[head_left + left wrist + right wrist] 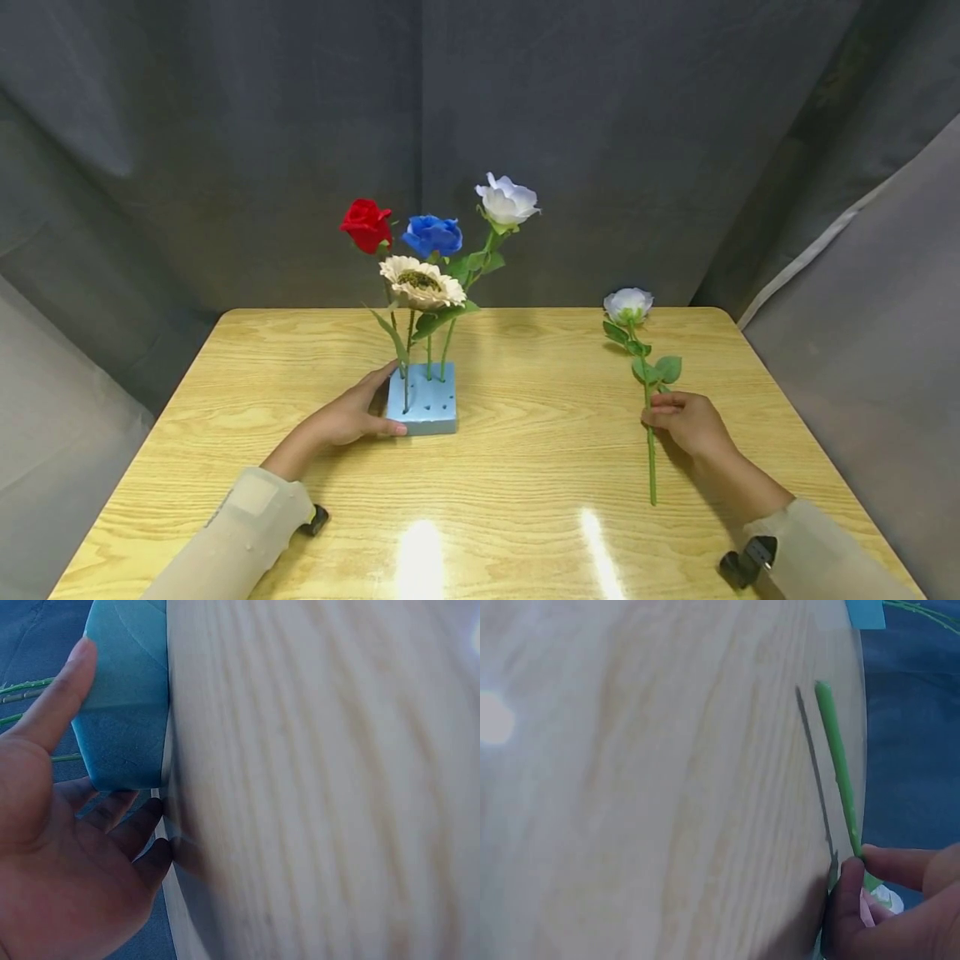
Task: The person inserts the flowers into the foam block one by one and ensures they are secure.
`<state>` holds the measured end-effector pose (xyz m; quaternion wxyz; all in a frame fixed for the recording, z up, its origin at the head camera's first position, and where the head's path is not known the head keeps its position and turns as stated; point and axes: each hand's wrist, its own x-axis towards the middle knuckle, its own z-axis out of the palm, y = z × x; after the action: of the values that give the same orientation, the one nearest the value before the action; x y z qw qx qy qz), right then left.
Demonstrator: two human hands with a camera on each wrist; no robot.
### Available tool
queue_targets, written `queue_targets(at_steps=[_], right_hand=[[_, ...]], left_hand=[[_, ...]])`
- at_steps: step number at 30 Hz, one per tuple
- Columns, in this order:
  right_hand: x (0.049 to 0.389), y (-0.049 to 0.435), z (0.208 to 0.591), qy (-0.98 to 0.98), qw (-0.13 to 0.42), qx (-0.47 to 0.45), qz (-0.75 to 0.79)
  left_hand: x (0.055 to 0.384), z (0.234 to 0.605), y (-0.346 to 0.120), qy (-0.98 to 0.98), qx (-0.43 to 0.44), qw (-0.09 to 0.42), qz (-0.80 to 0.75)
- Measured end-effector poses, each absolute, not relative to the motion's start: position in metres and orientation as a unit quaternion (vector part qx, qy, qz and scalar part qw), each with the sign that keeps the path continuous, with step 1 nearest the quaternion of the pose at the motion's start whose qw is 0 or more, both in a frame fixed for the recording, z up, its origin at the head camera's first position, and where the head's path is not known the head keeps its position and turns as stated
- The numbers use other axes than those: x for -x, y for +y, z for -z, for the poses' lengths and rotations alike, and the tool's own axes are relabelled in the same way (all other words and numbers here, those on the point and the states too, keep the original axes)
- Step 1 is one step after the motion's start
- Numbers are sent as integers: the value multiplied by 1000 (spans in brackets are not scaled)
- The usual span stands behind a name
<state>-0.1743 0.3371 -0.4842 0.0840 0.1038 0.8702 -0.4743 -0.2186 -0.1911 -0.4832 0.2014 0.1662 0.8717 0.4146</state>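
In the head view a light blue foam block (pixel 422 398) with small holes stands left of centre. Upright in it are a red rose (pixel 367 225), a blue flower (pixel 432 236), a cream sunflower-like bloom (pixel 420 283) and a white rose (pixel 507 202). My left hand (pixel 352 414) holds the block from its left side, thumb at the front and fingers toward the back. Well to the right, my right hand (pixel 690 423) pinches the green stem of a second white rose (pixel 628 306) between thumb and fingers. In the right wrist view the stem's lower end (pixel 836 761) sticks out past the fingertips, above its shadow.
Both hands work over a wood-grain table (pixel 525 467). Dark grey curtains (pixel 300 150) hang behind its far edge, with lighter cloth (pixel 885 317) at the sides. Two bright reflections lie on the near part of the tabletop.
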Motion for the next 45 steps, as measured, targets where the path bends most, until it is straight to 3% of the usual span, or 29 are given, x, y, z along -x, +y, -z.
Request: queue_targets(at_steps=[19, 45], right_hand=[[179, 345, 483, 751, 157, -101, 633], [180, 316, 464, 727, 128, -59, 673]], left_hand=[[219, 486, -192, 872, -165, 202, -415], [219, 485, -191, 875, -169, 195, -410]])
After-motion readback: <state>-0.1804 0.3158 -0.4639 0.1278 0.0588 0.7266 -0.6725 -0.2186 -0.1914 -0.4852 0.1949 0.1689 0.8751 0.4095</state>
